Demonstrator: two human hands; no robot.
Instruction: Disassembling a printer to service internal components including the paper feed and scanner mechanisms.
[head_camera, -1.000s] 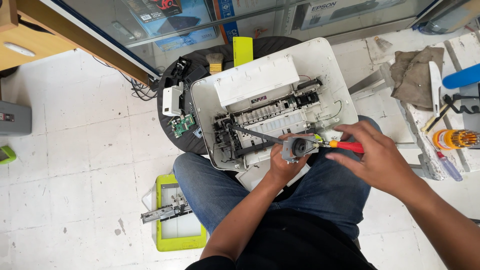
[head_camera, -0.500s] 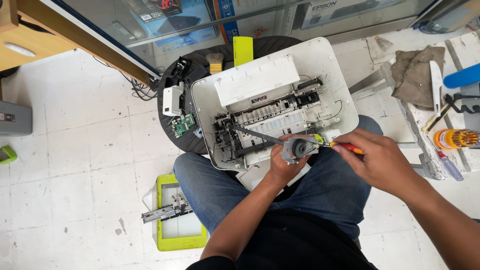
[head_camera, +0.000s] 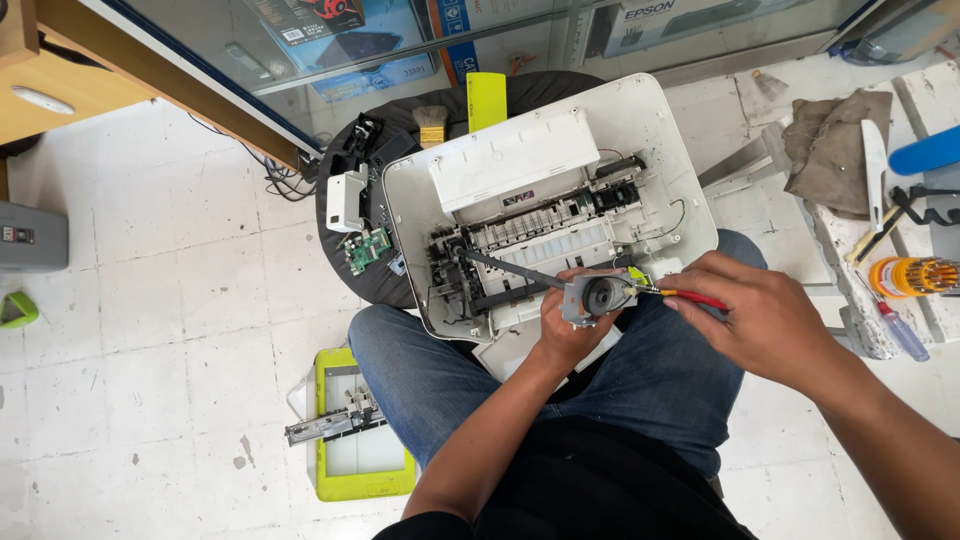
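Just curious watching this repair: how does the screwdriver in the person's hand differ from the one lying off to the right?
The held screwdriver has a red handle; the lying screwdriver has a bluish, see-through one. The held one is in the right hand, tip at the grey motor part that the left hand steadies; the lying one rests untouched on the side surface. Both are slim hand tools.

Small grey motor (head_camera: 597, 297) held over opened white printer (head_camera: 560, 190); red-handled screwdriver (head_camera: 680, 296) tip against it.

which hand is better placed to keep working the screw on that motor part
Right, probably: the right hand already holds the red-handled screwdriver with its tip at the small motor, which the left hand grips over the opened printer.
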